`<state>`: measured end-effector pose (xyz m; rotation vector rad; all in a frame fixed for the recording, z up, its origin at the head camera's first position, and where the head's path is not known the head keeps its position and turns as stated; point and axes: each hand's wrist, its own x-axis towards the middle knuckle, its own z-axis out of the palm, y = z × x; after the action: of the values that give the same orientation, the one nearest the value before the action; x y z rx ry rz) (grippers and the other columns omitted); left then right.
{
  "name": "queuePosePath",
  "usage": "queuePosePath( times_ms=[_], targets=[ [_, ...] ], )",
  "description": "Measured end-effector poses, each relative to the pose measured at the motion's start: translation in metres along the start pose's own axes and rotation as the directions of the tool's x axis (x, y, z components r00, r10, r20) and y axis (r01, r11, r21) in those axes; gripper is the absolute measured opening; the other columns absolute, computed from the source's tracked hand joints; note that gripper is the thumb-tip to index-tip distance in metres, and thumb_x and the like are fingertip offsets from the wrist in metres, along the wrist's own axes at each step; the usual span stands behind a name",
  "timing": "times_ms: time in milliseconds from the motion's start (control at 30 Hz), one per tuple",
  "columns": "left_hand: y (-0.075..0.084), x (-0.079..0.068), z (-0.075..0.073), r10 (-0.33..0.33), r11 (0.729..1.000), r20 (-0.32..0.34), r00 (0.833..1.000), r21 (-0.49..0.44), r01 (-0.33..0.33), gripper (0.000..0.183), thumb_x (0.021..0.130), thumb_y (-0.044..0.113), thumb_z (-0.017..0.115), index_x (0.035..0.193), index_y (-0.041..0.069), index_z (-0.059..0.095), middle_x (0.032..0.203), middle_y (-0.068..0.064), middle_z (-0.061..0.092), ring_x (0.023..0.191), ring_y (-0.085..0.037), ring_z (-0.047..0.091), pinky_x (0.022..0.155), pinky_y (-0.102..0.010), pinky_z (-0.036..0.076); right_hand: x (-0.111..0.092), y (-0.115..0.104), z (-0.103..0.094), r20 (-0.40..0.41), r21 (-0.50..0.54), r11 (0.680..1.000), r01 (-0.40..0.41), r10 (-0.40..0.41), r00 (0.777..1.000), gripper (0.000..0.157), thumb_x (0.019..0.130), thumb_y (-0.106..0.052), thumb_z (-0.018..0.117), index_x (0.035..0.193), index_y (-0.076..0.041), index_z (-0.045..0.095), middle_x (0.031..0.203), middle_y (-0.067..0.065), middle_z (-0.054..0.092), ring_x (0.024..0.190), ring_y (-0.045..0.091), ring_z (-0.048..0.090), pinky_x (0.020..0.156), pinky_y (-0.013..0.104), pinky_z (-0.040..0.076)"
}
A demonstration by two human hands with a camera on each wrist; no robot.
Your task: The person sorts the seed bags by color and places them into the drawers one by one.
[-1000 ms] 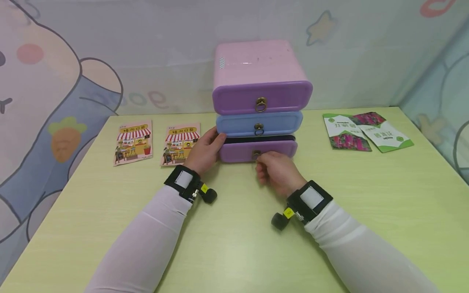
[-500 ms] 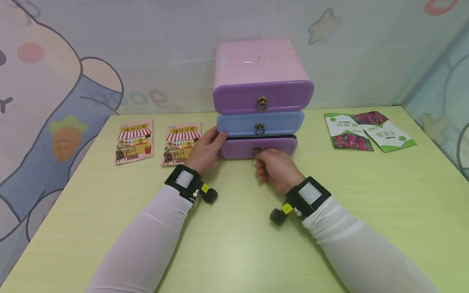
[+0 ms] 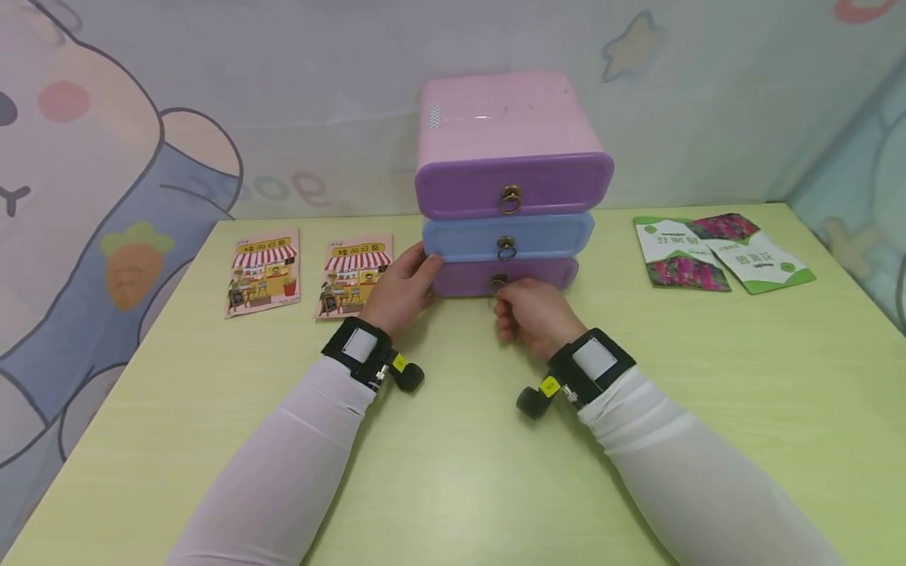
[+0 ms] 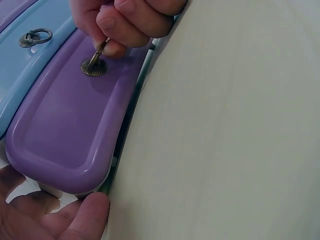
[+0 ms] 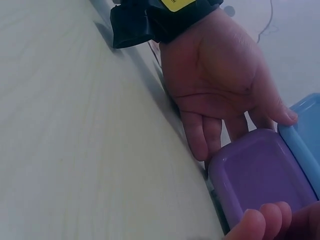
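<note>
A small three-drawer cabinet (image 3: 506, 118) stands at the back of the table, with a purple drawer on top, a blue drawer (image 3: 463, 239) in the middle and a purple bottom drawer (image 3: 460, 277). My right hand (image 3: 541, 314) pinches the brass ring pull (image 4: 102, 47) of the bottom drawer between thumb and finger. That drawer's front is nearly flush under the blue one. My left hand (image 3: 402, 291) rests against the cabinet's lower left side, its fingers (image 5: 195, 135) extended along it and the thumb at the blue drawer's edge.
Two pink seed packets with a striped awning, the near one (image 3: 347, 275) and the outer one (image 3: 263, 273), lie left of the cabinet. To the right are two overlapping green-and-white packets (image 3: 760, 259). A printed cloth backdrop (image 3: 340, 94) hangs behind the table.
The bottom drawer has slid inward, and the dark gap above its front has disappeared. My right hand has moved forward with the ring pull; the left hand has stayed at the cabinet's side.
</note>
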<state>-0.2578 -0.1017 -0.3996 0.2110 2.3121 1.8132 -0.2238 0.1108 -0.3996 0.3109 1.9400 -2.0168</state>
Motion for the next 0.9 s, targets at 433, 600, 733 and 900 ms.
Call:
queuePosePath(
  times_ms=[433,600,733,900],
  targets=[
    [0.000,0.001,0.001,-0.012,1.000,-0.008,1.000,0.017,0.012,0.059,0.110,0.046,0.052,0.164,0.026,0.039,0.168,-0.002,0.043,0.148,-0.029,0.051,0.113,-0.045,0.054,0.003,0.001,-0.006,-0.007,-0.128,0.992,0.005,-0.006,1.000,0.014,0.108,-0.011,0.049,0.105,0.001,0.055,0.070,-0.002,0.059,0.058,0.010,0.055,0.055,0.022,0.054],
    [0.000,0.001,0.001,-0.005,1.000,0.000,1.000,0.024,0.005,0.061,0.109,0.045,0.055,0.164,0.026,0.039,0.170,-0.002,0.040,0.150,-0.028,0.048,0.112,-0.045,0.055,0.002,0.001,-0.009,-0.030,-0.198,0.980,0.019,-0.025,0.999,0.022,0.108,-0.016,0.054,0.099,0.003,0.062,0.067,-0.002,0.062,0.054,0.010,0.056,0.052,0.023,0.054],
    [0.002,-0.001,0.001,-0.004,0.999,0.001,1.000,0.045,0.004,0.065,0.106,0.044,0.062,0.164,0.026,0.039,0.172,0.000,0.035,0.154,-0.023,0.042,0.110,-0.044,0.056,0.002,0.000,-0.011,-0.041,-0.250,0.968,0.029,-0.040,0.998,0.030,0.108,-0.022,0.058,0.089,0.000,0.065,0.063,-0.004,0.063,0.049,0.010,0.055,0.049,0.023,0.052],
    [0.001,-0.001,-0.001,0.000,0.997,0.003,1.000,0.075,0.000,0.070,0.103,0.037,0.068,0.165,0.026,0.037,0.173,-0.001,0.032,0.159,-0.021,0.034,0.109,-0.044,0.057,0.002,0.000,-0.011,-0.036,-0.303,0.952,0.033,-0.046,0.998,0.028,0.107,-0.024,0.060,0.090,-0.002,0.066,0.062,-0.004,0.064,0.048,0.010,0.055,0.048,0.023,0.051]
  ],
)
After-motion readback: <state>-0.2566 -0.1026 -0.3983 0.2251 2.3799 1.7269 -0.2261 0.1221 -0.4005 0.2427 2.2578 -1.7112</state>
